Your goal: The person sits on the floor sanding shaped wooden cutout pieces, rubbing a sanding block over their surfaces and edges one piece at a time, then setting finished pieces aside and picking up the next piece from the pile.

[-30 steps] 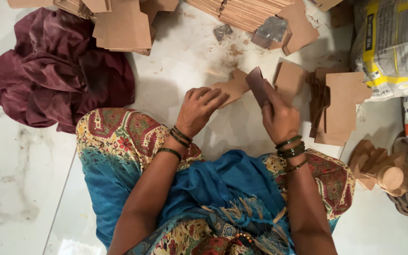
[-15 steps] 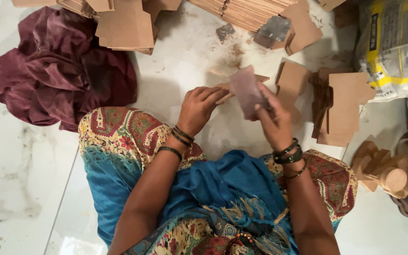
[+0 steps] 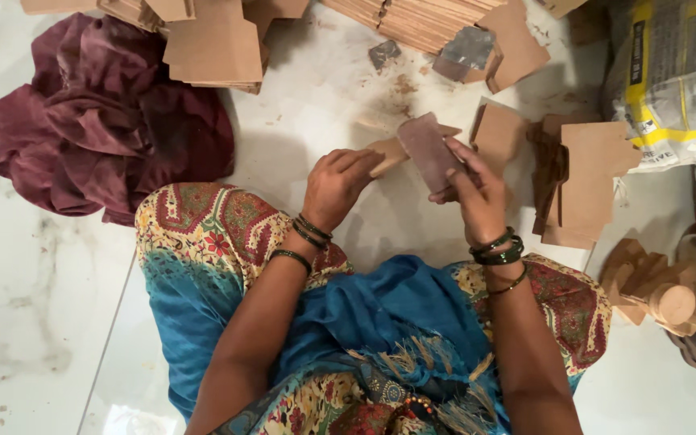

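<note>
Left hand (image 3: 336, 185) curled, pinching flat wooden piece (image 3: 388, 153) by near end, far edge exposed. Right hand (image 3: 473, 193) pinching reddish-brown sanding sheet (image 3: 432, 151), laid over piece's far end, likely for rubbing. Cut board stack (image 3: 582, 185) just right of right hand.

Left hand (image 3: 336, 184) curled closed, right hand (image 3: 473, 189) raised, fingers apparently pinched, both wrists bangled, forearms converging
</note>
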A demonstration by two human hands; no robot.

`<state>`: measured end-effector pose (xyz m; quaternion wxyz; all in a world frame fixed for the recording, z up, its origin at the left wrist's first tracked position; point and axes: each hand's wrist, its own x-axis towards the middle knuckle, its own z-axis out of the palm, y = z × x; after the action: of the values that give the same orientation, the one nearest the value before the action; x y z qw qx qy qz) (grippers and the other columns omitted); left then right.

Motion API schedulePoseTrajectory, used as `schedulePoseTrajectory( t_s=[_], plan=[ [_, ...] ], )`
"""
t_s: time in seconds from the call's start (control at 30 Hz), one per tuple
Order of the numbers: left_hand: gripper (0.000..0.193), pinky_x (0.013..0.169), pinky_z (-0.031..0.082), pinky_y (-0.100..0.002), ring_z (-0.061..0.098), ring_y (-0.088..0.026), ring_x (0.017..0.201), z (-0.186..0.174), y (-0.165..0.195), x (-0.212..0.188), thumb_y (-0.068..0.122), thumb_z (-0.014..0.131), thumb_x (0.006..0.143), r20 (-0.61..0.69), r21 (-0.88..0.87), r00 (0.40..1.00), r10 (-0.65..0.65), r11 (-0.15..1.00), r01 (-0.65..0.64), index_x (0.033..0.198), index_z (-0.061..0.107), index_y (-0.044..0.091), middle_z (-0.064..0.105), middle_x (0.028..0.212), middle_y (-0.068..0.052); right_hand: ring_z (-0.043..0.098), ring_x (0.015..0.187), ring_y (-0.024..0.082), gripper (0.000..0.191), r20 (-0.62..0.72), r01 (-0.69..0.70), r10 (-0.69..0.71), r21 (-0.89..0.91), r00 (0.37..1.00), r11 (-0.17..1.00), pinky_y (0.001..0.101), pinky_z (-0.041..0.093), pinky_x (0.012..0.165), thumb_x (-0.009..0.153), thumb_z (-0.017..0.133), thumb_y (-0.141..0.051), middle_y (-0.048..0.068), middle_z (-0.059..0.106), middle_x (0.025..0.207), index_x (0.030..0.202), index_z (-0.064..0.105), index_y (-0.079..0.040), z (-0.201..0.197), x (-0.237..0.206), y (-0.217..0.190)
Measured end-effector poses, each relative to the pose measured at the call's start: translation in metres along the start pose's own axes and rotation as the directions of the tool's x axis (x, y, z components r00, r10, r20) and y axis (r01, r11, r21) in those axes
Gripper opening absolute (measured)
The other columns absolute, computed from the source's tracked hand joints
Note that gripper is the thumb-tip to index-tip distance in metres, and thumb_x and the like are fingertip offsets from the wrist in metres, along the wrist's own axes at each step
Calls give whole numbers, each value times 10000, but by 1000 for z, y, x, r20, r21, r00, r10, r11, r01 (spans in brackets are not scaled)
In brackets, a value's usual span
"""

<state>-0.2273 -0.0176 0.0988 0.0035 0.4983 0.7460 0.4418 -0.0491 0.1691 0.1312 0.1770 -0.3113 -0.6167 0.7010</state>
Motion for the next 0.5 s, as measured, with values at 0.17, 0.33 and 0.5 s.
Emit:
schedulePoseTrajectory(
  t_s=[0.17, 0.33, 0.5],
  plan=[
    [331, 926, 544, -399, 677, -247, 1107, 0, 0, 0, 118, 793, 795, -45, 90, 983, 179, 980, -175, 1121, 752, 155, 732, 1162, -10, 730, 731, 161, 463, 64, 25, -16, -136, 998, 990, 275, 605, 655, 1023, 530, -37, 127, 681, 1280, 1483, 506, 12, 9, -7, 2],
    [275, 913, 562, -386, 682, -257, 1074, 0, 0, 0, 72, 820, 803, -82, 17, 992, 92, 996, -91, 1058, 718, 71, 711, 1226, -41, 741, 765, 153, 505, 192, -43, 103, -292, 976, 955, 271, 585, 651, 1007, 580, -46, 114, 718, 991, 1503, 497, -8, 14, -6, -4],
    [313, 877, 582, -375, 694, -275, 1055, 0, 3, 1, 65, 833, 765, -106, -24, 994, 13, 1000, -16, 1044, 697, 22, 644, 1269, -69, 727, 721, 170, 546, 322, -98, 209, -327, 924, 940, 284, 563, 630, 938, 649, -9, 127, 712, 841, 1461, 493, -8, -3, -14, -20]
  ],
)
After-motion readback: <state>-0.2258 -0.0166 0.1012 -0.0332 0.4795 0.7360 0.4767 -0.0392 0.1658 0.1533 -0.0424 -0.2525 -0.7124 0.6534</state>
